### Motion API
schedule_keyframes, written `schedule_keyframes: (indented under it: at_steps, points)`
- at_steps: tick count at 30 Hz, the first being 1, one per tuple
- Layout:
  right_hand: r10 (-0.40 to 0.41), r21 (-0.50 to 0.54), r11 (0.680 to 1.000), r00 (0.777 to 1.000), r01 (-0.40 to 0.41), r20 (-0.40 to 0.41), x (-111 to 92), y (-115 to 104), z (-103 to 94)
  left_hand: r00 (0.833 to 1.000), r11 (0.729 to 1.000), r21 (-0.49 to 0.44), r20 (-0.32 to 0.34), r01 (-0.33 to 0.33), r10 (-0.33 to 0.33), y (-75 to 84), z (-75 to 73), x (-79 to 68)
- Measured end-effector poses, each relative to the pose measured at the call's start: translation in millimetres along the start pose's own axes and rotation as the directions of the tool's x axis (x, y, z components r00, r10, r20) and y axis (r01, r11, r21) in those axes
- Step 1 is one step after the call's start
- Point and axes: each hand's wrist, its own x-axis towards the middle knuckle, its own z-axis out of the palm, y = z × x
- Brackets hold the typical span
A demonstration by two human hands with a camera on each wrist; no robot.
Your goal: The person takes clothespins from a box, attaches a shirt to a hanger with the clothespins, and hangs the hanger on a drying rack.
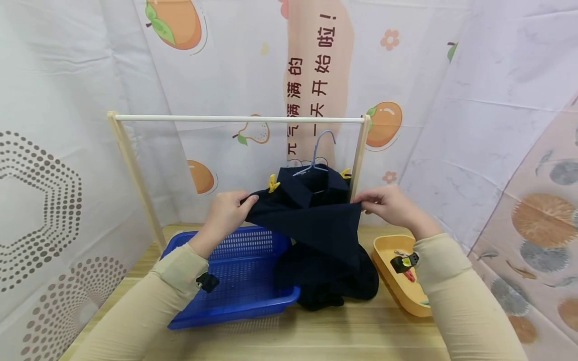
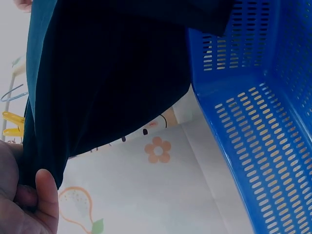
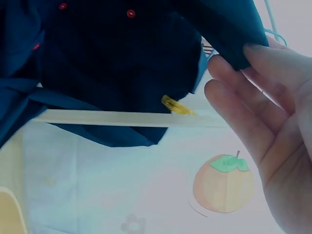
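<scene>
A dark navy shirt (image 1: 311,225) with red buttons, seen in the right wrist view, is on a pale blue wire hanger (image 1: 314,150). The hanger's hook shows just below the rack's rod. Yellow clothespins (image 1: 273,184) grip the shirt near both shoulders. My left hand (image 1: 226,210) pinches one corner of the dark cloth between thumb and fingers. Opposite it, my right hand (image 1: 393,206) pinches another corner, so the edge stretches between them. In the right wrist view, thumb and fingertips (image 3: 218,63) meet on the cloth. Lower folds hang over the basket's right side.
A blue perforated basket (image 1: 244,268) stands on the wooden table (image 1: 316,336) at left. To the right is a yellow tray (image 1: 384,245) with small clips in it. A rack's white rod (image 1: 239,119) spans two wooden posts behind. Printed curtains surround the table.
</scene>
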Motion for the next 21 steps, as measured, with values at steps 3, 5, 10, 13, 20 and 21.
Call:
schedule_keyframes:
  at_steps: [3,5,10,13,20,21]
  points:
    - [-0.039,-0.064,0.997,0.999,0.038,-0.004,3.2,-1.0,-7.1,1.000,1.000,-0.008,0.004,-0.007,0.007,2.1,2.0,0.1]
    - [-0.060,-0.125,0.990,0.998,0.059,-0.009,5.7,-1.6,-12.0,1.000,1.000,-0.013,0.008,-0.009,0.010,3.7,3.0,0.1]
    - [-0.075,-0.202,0.977,0.997,0.068,-0.028,11.8,-3.5,-22.9,1.000,1.000,-0.028,0.008,-0.004,0.004,7.3,4.5,0.5]
    - [-0.072,-0.200,0.978,0.996,0.061,-0.047,15.4,-6.7,-28.4,1.000,1.000,-0.023,0.005,-0.007,0.007,8.3,5.2,1.3]
    - [-0.079,-0.234,0.971,0.993,0.057,-0.088,23.4,-9.9,-32.7,1.000,1.000,-0.026,-0.004,-0.009,0.009,9.3,7.8,2.1]
    - [-0.077,-0.238,0.970,0.993,0.054,-0.090,23.7,-10.3,-32.3,1.000,1.000,-0.027,-0.003,-0.007,0.007,9.5,8.0,2.0]
